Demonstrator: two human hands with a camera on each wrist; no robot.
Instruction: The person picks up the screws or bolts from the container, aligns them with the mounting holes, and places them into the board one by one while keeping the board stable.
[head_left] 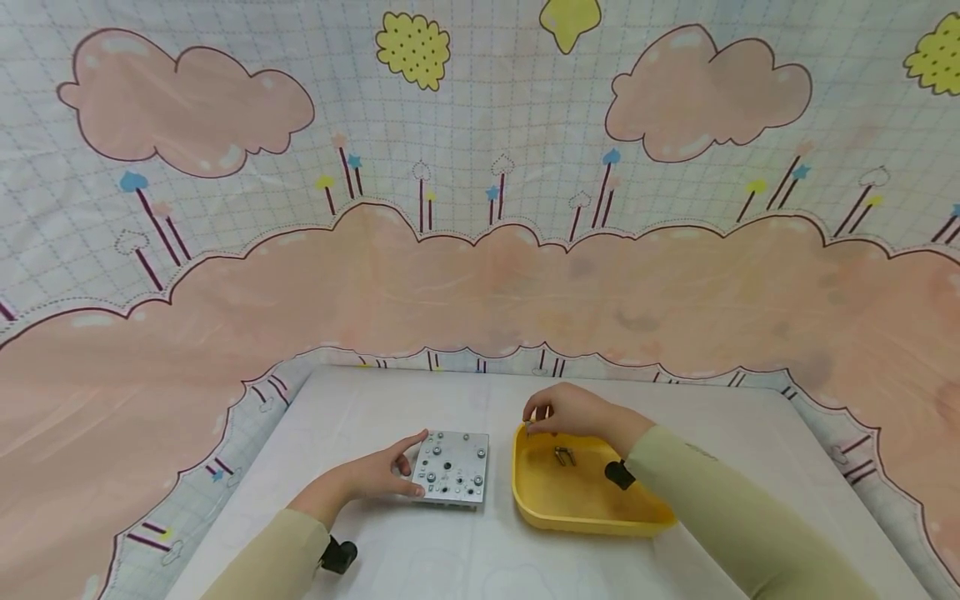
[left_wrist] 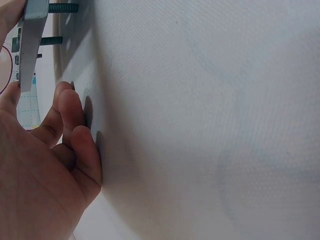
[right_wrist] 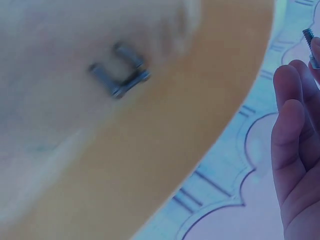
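A silver metal plate point(head_left: 457, 454) with several holes and bolt heads stands slightly raised on the white table. My left hand point(head_left: 371, 473) holds its left side between thumb and index finger, the other fingers curled below. In the left wrist view, threaded bolts point(left_wrist: 63, 8) stick out of the plate's underside. My right hand point(head_left: 576, 410) is over the far left corner of a yellow tray point(head_left: 592, 527). Its fingertips pinch a small bolt point(right_wrist: 308, 38), threaded end showing in the right wrist view. Several more bolts point(right_wrist: 131, 82) lie on the tray's floor.
The white table point(head_left: 390, 558) reaches back to a patterned curtain point(head_left: 480, 292) with clouds. The tray stands just right of the plate, with a narrow strip of table between them. A black wrist camera point(head_left: 339, 554) sits at the left wrist.
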